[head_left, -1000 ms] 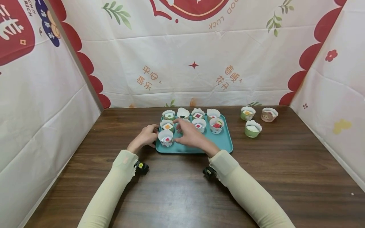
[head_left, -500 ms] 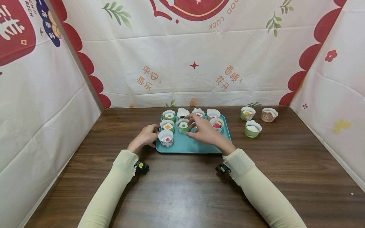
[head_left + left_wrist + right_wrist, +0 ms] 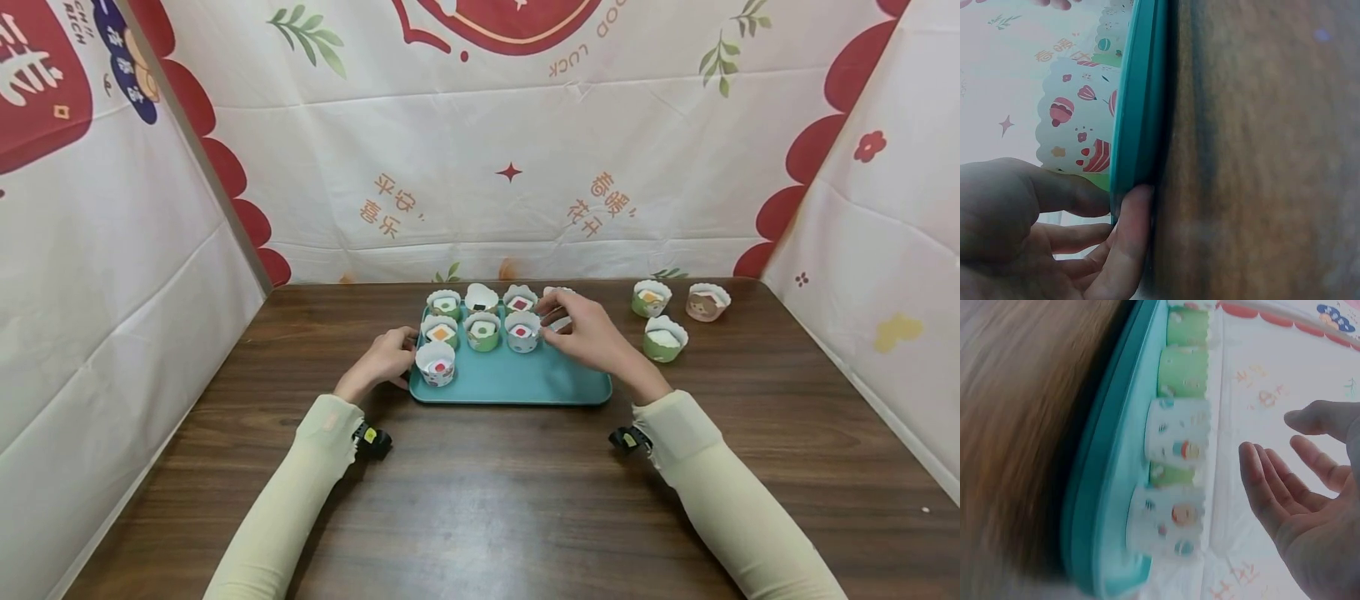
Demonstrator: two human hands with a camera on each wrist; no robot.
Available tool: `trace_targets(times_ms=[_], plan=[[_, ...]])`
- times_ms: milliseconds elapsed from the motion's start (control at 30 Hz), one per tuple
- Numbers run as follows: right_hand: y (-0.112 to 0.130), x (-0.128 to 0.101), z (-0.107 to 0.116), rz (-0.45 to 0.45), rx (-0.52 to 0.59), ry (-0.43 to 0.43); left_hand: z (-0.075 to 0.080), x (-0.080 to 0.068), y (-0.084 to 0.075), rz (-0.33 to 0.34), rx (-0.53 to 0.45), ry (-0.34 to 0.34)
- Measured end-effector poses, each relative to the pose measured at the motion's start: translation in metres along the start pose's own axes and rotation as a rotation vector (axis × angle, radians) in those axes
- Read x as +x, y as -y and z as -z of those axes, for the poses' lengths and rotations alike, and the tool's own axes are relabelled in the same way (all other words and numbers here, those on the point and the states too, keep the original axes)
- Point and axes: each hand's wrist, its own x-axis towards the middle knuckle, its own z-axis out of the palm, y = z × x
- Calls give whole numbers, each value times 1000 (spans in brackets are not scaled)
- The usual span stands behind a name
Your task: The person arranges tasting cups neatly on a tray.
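Left hand (image 3: 384, 358) grips tray (image 3: 517, 385); right hand (image 3: 592, 337) over cups.

A cloth-draped booth around a dark wooden table

The table (image 3: 480, 492) has a dark brown top with a streaky wood grain running left to right, and it fills the floor of the booth from side to side. White cloth sheets (image 3: 517, 142) hang behind it and down both sides, creased and lightly wrinkled, meeting at the two back corners. The cloth is printed with red scalloped borders (image 3: 806, 150), green leaf sprigs (image 3: 311, 37), a small red star (image 3: 509, 172), orange Chinese characters and the words "GOOD LUCK" around a large red emblem at the top. The light is even and soft, with faint shadows on the wood.
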Motion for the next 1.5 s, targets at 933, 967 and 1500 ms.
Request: trace_targets(times_ms=[933,967,1500], plan=[[-86,-50,120,-379,-93,16,1,-4,-1,-9,8,5],[-88,-50,121,-383,-101,34,1,-4,-2,-8,7,5],[-114,-54,116,-347,-122,176,0,-4,-1,-11,11,-6]])
